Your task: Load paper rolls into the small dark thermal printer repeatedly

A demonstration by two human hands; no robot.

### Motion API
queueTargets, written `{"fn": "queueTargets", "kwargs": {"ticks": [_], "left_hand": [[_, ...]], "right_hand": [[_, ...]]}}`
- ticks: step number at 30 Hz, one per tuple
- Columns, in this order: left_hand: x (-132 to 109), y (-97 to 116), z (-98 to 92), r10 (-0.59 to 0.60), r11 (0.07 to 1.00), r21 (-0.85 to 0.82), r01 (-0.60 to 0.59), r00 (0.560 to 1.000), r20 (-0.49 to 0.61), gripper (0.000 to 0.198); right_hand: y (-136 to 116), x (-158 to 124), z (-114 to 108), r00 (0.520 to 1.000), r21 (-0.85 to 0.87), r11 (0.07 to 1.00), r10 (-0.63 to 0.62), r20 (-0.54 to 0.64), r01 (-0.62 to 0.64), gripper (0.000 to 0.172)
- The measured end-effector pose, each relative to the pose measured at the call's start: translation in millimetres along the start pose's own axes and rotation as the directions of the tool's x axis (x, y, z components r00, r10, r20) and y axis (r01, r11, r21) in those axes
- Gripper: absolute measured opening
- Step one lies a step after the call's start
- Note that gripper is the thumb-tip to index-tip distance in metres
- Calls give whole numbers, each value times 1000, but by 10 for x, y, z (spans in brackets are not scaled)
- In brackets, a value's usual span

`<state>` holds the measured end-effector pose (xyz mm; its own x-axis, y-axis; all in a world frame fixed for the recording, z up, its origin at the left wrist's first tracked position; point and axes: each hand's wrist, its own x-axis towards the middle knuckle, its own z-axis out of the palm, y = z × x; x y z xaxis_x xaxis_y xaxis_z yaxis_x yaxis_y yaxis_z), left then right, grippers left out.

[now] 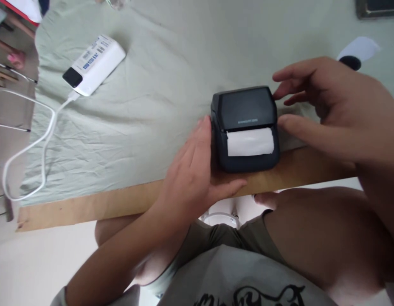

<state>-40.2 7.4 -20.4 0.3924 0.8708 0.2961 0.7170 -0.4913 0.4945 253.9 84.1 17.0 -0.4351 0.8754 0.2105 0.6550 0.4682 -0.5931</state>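
Sitting at the near edge of the table (98, 204), right where the pale green cloth (171, 63) ends and the bare wooden lip shows, is a small black printer (244, 114). Its lid is closed and a strip of white paper (250, 142) pokes out of the slot on the side facing the person. The box is close to square, its slightly longer side running along the table's near edge, and it sits right of that edge's middle.

The printer lies between the two hands. The left hand (190, 174) is the nearer one: it lies flat and loose against the printer's left wall, fingers straight and together, with the thumb stretched along the wooden lip under the front. The right hand (330, 106) hovers on the other side, spread wide. Its thumb points at the printer's right wall, and I cannot tell whether it touches. The other fingers are fanned by the far right corner of the lid. Neither hand pinches anything.

Well apart, toward the far left corner, a white power bank (95, 63) lies on the cloth, and its white cable (44, 140) loops over the left edge. Near the far right corner are a white slip (359, 46) and a dark round object (350, 62).
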Motion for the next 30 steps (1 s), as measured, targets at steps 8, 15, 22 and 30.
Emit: {"fn": "queueTargets", "kwargs": {"ticks": [8, 15, 22, 30], "left_hand": [[10, 31, 59, 10, 1000, 22, -10, 1000, -14, 118], [-18, -12, 97, 64, 996, 59, -62, 997, -36, 116], [-17, -50, 42, 124, 987, 105, -122, 992, -10, 111], [2, -60, 48, 146, 981, 131, -143, 989, -11, 113]], "right_hand": [[-282, 52, 167, 956, 169, 986, 53, -288, -3, 19], [-433, 149, 92, 907, 193, 978, 154, -393, -83, 12], [-607, 434, -33, 994, -266, 959, 110, 19, -101, 5], [-677, 895, -18, 876, -598, 802, 297, 381, -12, 27]]}}
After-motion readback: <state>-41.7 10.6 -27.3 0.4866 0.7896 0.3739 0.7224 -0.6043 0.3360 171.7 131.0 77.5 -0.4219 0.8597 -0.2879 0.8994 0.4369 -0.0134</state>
